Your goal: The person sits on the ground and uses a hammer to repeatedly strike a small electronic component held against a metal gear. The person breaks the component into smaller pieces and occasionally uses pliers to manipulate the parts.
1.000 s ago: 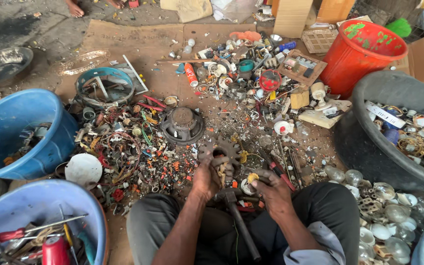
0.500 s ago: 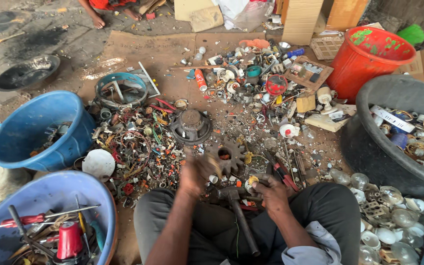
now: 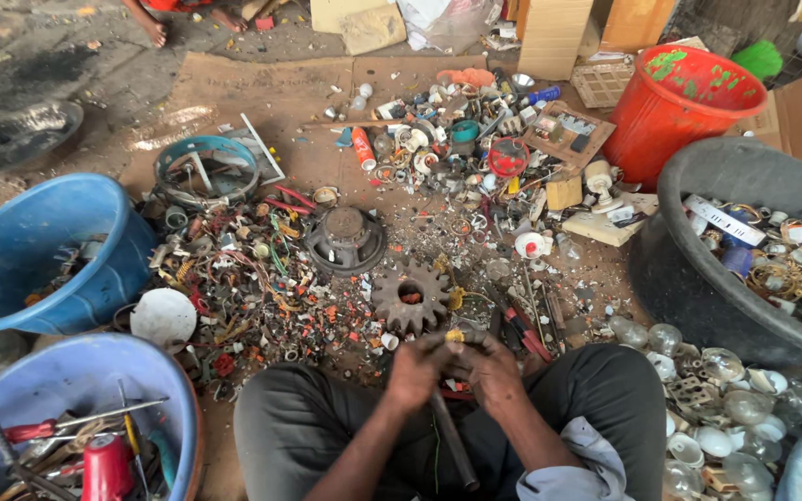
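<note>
Legs: dark grey trousers are worn, the cloth creased and dusty over both thighs and knees.
Arms: both forearms are seen bare from elbow to wrist.
Right side: a pale grey-blue piece of garment is seen beside the right forearm, folded and rumpled.
Hands: left hand and right hand are ungloved; no rings or watch can be made out.

Both hands now meet closer to the body, left hand and right hand pinching a small yellowish piece, clear of the rusty gear.
</note>
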